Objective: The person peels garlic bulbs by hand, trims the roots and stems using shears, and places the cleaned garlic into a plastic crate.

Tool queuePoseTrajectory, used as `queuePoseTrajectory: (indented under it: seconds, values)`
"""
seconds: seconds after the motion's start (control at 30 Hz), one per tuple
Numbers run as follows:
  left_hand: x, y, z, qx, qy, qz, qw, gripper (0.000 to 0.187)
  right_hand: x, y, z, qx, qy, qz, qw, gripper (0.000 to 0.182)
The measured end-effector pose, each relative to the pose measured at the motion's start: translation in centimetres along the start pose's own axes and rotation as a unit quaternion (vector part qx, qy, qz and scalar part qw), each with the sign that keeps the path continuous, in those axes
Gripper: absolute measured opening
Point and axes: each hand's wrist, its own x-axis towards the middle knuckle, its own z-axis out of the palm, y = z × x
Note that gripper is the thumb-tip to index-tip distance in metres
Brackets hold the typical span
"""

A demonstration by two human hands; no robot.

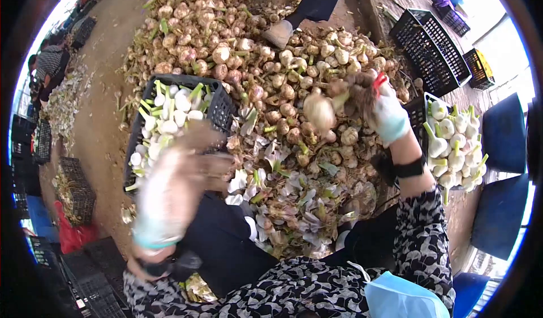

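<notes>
My right hand (380,106), in a dirty white glove with something red at its fingers, is closed over the heap. A garlic bulb (319,114), smeared by motion, hangs from it by the stem. Over the right edge of a black crate (220,106) is my left hand (184,173), also gloved; motion blurs its fingers. White peeled garlic bulbs (180,104) with green stems fill that crate. Below and between the hands lie unpeeled garlic bulbs (288,94) and loose garlic skins (294,205).
At the right stands another crate of white garlic (454,145). A large black crate (430,52) sits at the upper right. Another person's shoe (279,34) rests on the heap. More crates (76,188) and a red bag (73,230) lie at the left.
</notes>
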Motion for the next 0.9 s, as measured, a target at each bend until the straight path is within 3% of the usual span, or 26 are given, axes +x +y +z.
queuePoseTrajectory:
  seconds: [0.03,0.07,0.13,0.17,0.2,0.23,0.27,0.3,0.33,0.37,0.4,0.47,0.5,0.53,0.6,0.63,0.67,0.73,0.77,0.9]
  values:
    - [0.8,-1.8,1.5,-0.047,-0.054,-0.065,0.995,0.045,-1.1,-0.1,2.3,0.011,-0.036,-0.058,0.998,0.027]
    - [1.6,-3.7,2.7,-0.093,-0.108,-0.131,0.981,0.043,-2.0,-1.0,3.2,-0.004,-0.093,-0.041,0.995,0.025]
    - [2.7,-6.3,5.0,-0.201,-0.219,-0.233,0.926,0.040,-3.7,-3.1,5.9,-0.295,-0.121,-0.083,0.944,0.022]
    - [2.5,-7.2,5.7,-0.197,-0.221,-0.235,0.926,0.040,-4.1,-1.8,6.4,-0.188,-0.088,-0.122,0.971,0.022]
    - [2.3,-7.8,6.3,-0.214,-0.185,-0.202,0.937,0.037,-4.5,-0.5,6.8,-0.078,-0.054,-0.161,0.982,0.022]
    - [2.3,-8.3,6.7,-0.231,-0.150,-0.168,0.947,0.036,-5.6,-1.2,7.7,0.052,0.017,-0.050,0.997,0.025]
    - [2.5,-8.7,7.0,-0.226,-0.154,-0.167,0.947,0.036,-6.4,0.3,7.4,0.122,0.076,-0.043,0.989,0.029]
    - [2.7,-9.0,7.2,0.022,-0.111,0.018,0.993,0.042,-7.0,2.3,7.0,-0.012,0.100,-0.070,0.992,0.031]
    - [3.0,-9.6,7.3,0.265,-0.057,0.204,0.941,0.048,-7.4,4.3,6.5,-0.146,0.122,-0.093,0.977,0.033]
    - [3.8,-10.4,7.2,0.352,-0.005,0.315,0.881,0.066,-7.2,4.2,7.0,-0.333,0.096,-0.115,0.931,0.035]
    - [4.0,-10.9,7.0,0.353,-0.009,0.315,0.881,0.066,-7.1,4.3,8.5,-0.091,0.213,0.070,0.970,0.037]
    - [3.9,-11.3,7.2,0.440,0.031,0.406,0.800,0.070,-7.2,6.1,9.4,-0.072,0.241,0.009,0.968,0.038]
    - [3.9,-11.5,7.2,0.439,0.029,0.404,0.802,0.070,-7.5,7.3,8.6,-0.201,0.175,-0.096,0.959,0.037]
    - [3.9,-11.6,7.1,0.436,0.026,0.405,0.803,0.071,-7.5,6.1,9.1,-0.202,0.176,-0.094,0.959,0.037]
    - [4.1,-11.6,6.8,0.430,0.021,0.410,0.804,0.073,-7.0,2.6,10.9,-0.107,0.201,-0.002,0.974,0.030]
    - [4.1,-11.4,6.6,0.430,0.023,0.410,0.804,0.073,-6.3,3.3,10.5,-0.184,0.174,-0.080,0.964,0.027]
    - [4.2,-11.3,6.5,0.415,0.006,0.404,0.815,0.073,-6.5,3.6,10.2,-0.185,0.172,-0.078,0.964,0.027]
    - [4.1,-11.1,6.3,0.399,-0.009,0.396,0.827,0.074,-7.0,2.7,10.4,-0.012,0.162,-0.015,0.987,0.027]
    - [4.1,-11.0,6.2,0.397,-0.010,0.392,0.830,0.074,-7.3,2.2,10.0,-0.024,0.138,0.022,0.990,0.028]
    - [4.0,-10.8,5.7,0.431,-0.024,0.423,0.797,0.077,-7.1,5.4,7.2,0.029,0.069,-0.042,0.996,0.042]
